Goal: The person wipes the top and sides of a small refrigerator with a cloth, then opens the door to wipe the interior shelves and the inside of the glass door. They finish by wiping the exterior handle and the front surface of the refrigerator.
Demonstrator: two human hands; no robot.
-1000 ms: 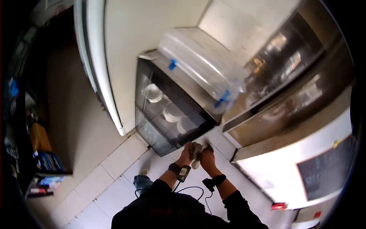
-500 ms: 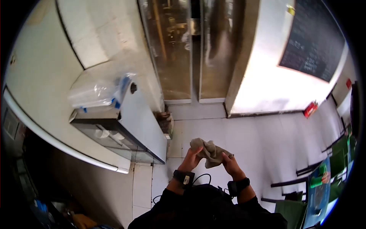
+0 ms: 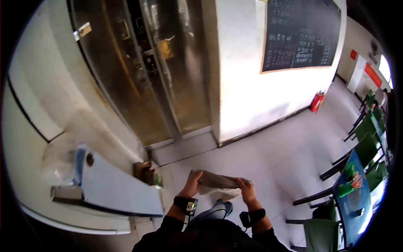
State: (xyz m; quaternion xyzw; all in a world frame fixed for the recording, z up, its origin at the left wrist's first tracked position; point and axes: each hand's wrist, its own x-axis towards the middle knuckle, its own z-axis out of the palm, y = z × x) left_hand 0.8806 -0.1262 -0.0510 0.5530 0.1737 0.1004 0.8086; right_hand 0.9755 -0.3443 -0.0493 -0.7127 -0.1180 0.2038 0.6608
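A greyish-brown cloth [image 3: 219, 183] is stretched between my two hands, above the tiled floor. My left hand [image 3: 192, 184] grips its left end, fingers closed round the fabric. At the right end, my right hand [image 3: 247, 190] pinches the cloth with the thumb along its top edge. The middle of the cloth sags, and a paler fold hangs below. Both wrists carry dark bands with small devices. Under the cloth, one shoe [image 3: 226, 206] shows on the floor.
On the left stands a white cabinet [image 3: 117, 185] with plastic-wrapped goods [image 3: 61, 166] on it. Beyond are glass doors [image 3: 180, 96]. A chalkboard [image 3: 300, 35] hangs above red extinguishers [image 3: 317, 102]. At right are a blue table [image 3: 350, 210] and green chairs [image 3: 321, 235].
The view has turned to the right, bringing more tables and chairs in. The cloth, bunched up before, is now spread wider between my hands. A shoe has come into view.
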